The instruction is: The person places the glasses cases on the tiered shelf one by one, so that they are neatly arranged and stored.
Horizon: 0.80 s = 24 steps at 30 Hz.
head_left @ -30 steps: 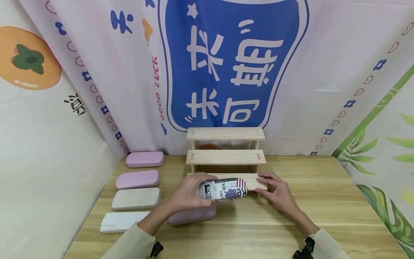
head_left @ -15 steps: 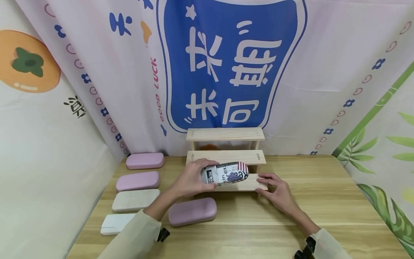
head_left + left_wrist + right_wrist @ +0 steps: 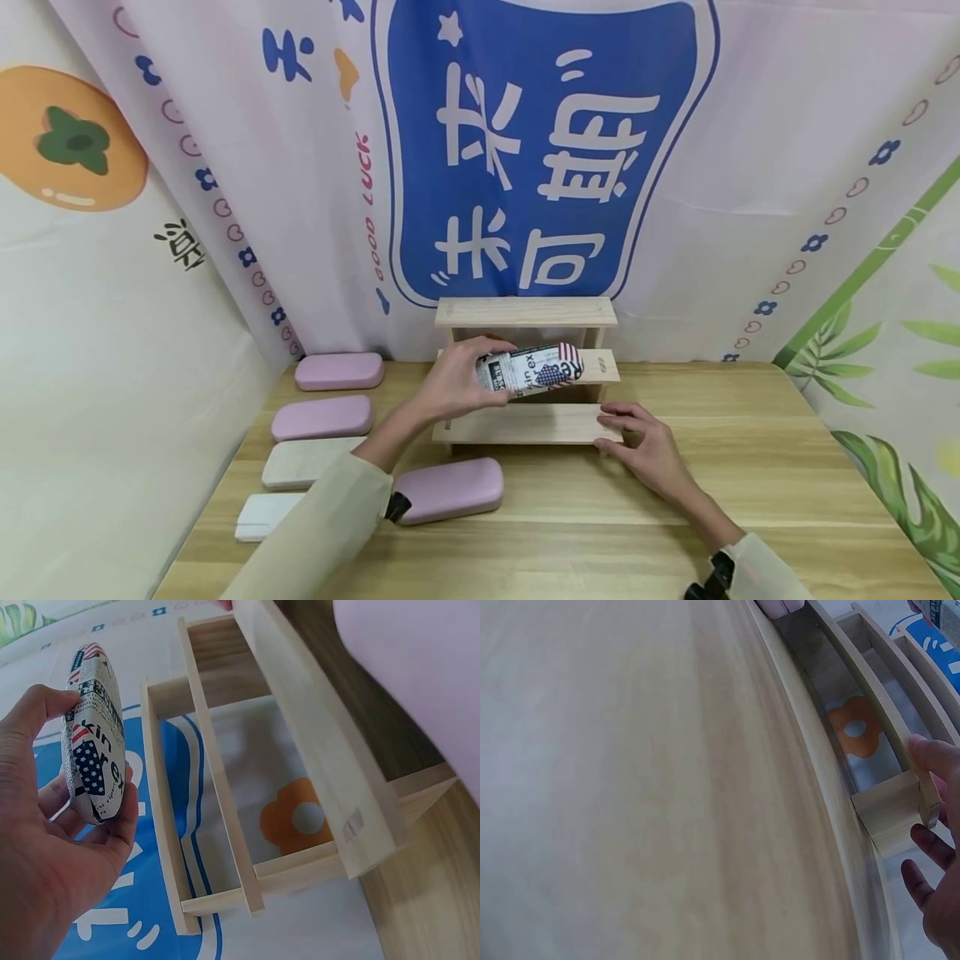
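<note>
My left hand (image 3: pixel 461 379) grips a glasses case (image 3: pixel 531 370) by its left end, thumb and fingers on opposite edges. This case carries black-and-white newsprint with American flag patches; in the left wrist view the case (image 3: pixel 94 735) is turned on edge. It overlaps the middle step of a three-tier wooden shelf (image 3: pixel 525 312) in the head view. With thumb and fingers at the right end of the lowest step, my right hand (image 3: pixel 642 442) holds the shelf. The right wrist view has the thumb (image 3: pixel 930 754) on that step's edge.
A pink glasses case (image 3: pixel 450 490) lies in front of the shelf. Down the table's left side stand two more pink cases (image 3: pixel 339 371), a grey-white case (image 3: pixel 307 463) and a white case (image 3: pixel 262 515). A printed curtain (image 3: pixel 712 192) hangs right behind the shelf.
My left hand has lifted the patterned glasses case up and away from me, from before the lowest step to over the middle one. My right hand has stayed at the shelf's end.
</note>
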Available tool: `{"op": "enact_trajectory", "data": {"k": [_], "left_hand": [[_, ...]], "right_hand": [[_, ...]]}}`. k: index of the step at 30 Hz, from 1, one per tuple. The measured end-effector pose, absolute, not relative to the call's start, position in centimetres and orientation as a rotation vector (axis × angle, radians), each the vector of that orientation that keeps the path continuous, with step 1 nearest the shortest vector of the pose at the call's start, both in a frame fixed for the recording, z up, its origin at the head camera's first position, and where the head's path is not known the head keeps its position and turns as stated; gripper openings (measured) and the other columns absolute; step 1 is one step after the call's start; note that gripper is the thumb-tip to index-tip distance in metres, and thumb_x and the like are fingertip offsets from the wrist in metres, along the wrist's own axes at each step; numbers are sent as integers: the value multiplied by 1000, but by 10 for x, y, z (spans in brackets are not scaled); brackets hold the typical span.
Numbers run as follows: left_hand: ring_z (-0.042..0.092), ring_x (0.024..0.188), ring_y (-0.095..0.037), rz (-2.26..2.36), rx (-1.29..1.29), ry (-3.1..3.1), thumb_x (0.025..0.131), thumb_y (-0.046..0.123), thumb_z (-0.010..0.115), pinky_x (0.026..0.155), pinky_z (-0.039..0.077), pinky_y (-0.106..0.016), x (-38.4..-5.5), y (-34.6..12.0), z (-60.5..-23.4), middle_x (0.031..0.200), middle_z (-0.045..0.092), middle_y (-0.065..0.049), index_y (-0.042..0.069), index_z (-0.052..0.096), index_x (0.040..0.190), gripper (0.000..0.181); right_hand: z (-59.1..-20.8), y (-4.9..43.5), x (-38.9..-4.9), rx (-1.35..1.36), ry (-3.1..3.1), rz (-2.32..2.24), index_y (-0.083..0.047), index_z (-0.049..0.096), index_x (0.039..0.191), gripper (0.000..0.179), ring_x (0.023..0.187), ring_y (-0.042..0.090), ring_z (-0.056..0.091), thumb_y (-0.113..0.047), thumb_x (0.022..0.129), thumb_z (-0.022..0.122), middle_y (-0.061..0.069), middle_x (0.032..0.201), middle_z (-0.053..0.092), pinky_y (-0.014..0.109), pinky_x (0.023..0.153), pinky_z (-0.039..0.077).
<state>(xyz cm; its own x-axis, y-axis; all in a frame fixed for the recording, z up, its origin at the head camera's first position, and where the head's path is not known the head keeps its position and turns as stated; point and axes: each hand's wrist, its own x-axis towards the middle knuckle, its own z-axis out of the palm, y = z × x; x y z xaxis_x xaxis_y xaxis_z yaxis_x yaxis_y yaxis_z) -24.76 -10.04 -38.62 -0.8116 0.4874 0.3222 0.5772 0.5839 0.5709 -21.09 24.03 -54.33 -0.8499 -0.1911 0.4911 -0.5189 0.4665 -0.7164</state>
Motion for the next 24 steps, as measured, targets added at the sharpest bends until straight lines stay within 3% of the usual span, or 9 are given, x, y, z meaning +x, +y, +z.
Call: {"op": "enact_trajectory", "data": {"k": [14,24], "left_hand": [[64,95,-20,-1101,-828,-2703,77,22,91,74,57,-27,-274,-80,-369,128,71,-8,11,69,138,66],[63,88,-18,-1113,-807,-2723,81,27,88,70,54,-26,-291,-70,-369,121,72,-7,10,68,140,65]], "right_hand": [[-546,240,-212,618,-2371,1292,-7,81,116,36,119,33,66,-8,82,92,7,128,73,6,99,45],[-545,241,-210,621,-2363,1294,-6,81,115,37,121,31,65,-6,80,93,8,129,72,7,102,44]]}}
